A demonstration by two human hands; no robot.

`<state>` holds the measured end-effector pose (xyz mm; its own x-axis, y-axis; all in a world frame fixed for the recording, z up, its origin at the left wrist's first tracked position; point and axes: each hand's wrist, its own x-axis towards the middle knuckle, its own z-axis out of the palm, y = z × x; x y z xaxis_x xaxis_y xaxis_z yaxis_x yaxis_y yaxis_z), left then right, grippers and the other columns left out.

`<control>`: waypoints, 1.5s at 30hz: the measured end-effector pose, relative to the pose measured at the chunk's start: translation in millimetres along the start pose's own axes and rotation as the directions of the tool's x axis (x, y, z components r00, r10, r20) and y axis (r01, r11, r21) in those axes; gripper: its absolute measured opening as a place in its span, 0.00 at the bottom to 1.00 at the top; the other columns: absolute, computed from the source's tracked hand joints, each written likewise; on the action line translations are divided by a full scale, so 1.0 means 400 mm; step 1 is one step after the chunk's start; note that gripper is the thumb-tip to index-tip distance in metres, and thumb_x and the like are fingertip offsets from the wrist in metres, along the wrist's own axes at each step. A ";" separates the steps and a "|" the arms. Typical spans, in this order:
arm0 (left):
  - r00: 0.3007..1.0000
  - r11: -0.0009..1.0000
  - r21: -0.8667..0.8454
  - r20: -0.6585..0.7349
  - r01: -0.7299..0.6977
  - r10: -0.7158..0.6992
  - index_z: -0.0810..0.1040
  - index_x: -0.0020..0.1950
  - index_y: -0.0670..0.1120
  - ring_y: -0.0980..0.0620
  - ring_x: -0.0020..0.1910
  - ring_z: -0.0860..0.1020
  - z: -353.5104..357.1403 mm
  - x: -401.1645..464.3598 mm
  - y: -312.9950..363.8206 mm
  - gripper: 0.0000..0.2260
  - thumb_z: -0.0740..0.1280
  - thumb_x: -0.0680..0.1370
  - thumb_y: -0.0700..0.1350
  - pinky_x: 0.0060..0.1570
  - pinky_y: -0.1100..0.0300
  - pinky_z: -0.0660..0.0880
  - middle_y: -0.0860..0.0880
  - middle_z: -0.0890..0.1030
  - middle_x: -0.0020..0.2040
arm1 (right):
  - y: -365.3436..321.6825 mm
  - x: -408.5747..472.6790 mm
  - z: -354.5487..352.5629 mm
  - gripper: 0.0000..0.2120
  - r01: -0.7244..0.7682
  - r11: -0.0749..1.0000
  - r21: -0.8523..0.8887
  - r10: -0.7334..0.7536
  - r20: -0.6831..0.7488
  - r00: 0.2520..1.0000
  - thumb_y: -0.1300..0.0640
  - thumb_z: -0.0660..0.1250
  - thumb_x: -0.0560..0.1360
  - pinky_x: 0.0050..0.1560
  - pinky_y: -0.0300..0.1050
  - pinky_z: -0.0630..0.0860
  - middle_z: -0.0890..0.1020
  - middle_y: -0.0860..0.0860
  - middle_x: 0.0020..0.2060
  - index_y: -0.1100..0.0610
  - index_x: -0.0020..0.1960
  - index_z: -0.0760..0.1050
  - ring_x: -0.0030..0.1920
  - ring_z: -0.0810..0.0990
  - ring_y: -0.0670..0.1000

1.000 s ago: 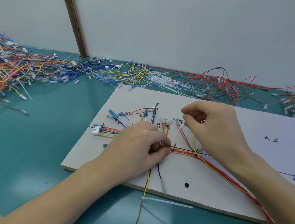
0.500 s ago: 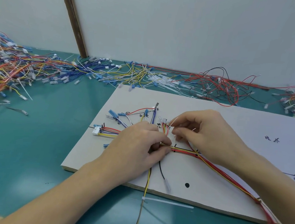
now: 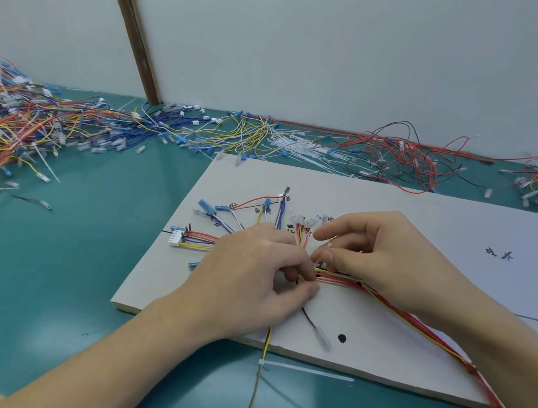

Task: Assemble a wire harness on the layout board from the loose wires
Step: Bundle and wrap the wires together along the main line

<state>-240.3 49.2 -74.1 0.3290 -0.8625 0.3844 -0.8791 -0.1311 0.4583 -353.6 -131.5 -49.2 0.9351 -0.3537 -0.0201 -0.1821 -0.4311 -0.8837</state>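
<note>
Teal matting covered the table (image 3: 61, 284), and along the left edge of the frame a thick tangle of loose wires (image 3: 19, 126) in orange, yellow, blue and red spread toward the back wall. Further right along the top of the mat lay more blue and yellow leads, then a scatter of white cable ties (image 3: 301, 150), then looping red and black wires (image 3: 403, 159).

The pale layout board (image 3: 390, 197) lay flat across the centre and right of the frame, with black marks written on it. Near its left end sat a white connector (image 3: 174, 239) with red, blue and yellow leads running right, and above it blue-sleeved terminals (image 3: 203, 205) fanned out.

The left hand (image 3: 248, 282) rested on the board at the middle, its thumb and curled fingers pinching the wire bundle (image 3: 339, 277) where the branches met. A yellow-and-black lead ran from under this hand off the board's near edge, carrying a fastened cable tie (image 3: 306, 370) on the mat below.

Just right, touching the same spot, the right hand (image 3: 385, 261) had its fingers curled, pinching something small and pale at the bundle; what exactly could not be made out. From there the red and yellow bundle ran diagonally to the lower right corner.
</note>
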 end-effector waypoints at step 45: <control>0.965 0.997 -0.056 0.255 -0.046 0.059 0.86 0.52 0.59 0.59 0.49 0.74 -0.042 0.017 -0.013 0.08 0.74 0.76 0.59 0.46 0.67 0.69 0.59 0.80 0.44 | 0.012 0.011 0.000 0.08 0.022 0.996 -0.082 -0.020 0.019 1.000 0.62 0.70 0.79 0.46 0.43 0.82 0.88 0.47 0.39 0.50 0.50 0.84 0.42 0.86 0.47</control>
<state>-227.6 52.2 -60.4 0.1776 -0.9649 0.1933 -0.8725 -0.0636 0.4845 -350.5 -135.0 -53.5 0.9443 -0.3289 -0.0111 -0.1860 -0.5055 -0.8425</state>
